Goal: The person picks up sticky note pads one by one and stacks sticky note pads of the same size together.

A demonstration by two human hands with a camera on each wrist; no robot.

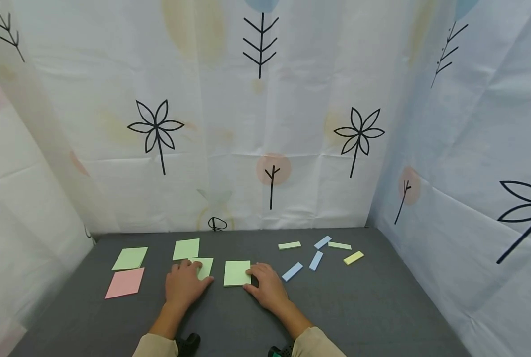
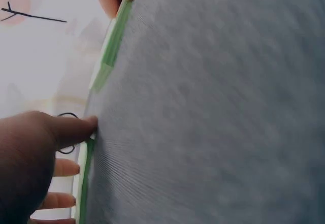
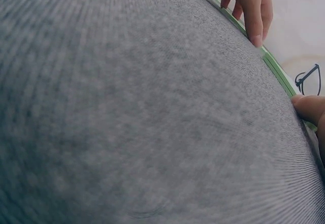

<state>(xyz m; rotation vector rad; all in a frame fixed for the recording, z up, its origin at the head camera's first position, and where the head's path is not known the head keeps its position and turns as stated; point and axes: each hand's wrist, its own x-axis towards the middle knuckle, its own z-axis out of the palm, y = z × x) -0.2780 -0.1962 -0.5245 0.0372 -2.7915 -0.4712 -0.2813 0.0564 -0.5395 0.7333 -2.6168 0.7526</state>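
Observation:
A light green sticky note pad [image 1: 237, 273] lies flat at the table's middle. My right hand [image 1: 267, 288] holds its right side, index finger at the far corner and thumb at the near one. To the left, my left hand [image 1: 185, 286] is on another green sticky note pad [image 1: 206, 267] and covers much of it. The left thumb [image 2: 76, 127] touches that pad's near edge, with the other fingers farther along. Just behind it lies a third green pad [image 1: 186, 249]. From the right wrist, the right thumb [image 3: 304, 104] rests against its pad's near edge.
At the left lie another green pad [image 1: 130, 258] and a pink pad [image 1: 124, 283]. Narrow strips are scattered at the right: several blue [image 1: 292, 271], pale green [image 1: 289, 245] and a yellow strip [image 1: 353, 258]. Patterned white cloth [image 1: 229, 124] stands around the grey table [image 1: 359, 312].

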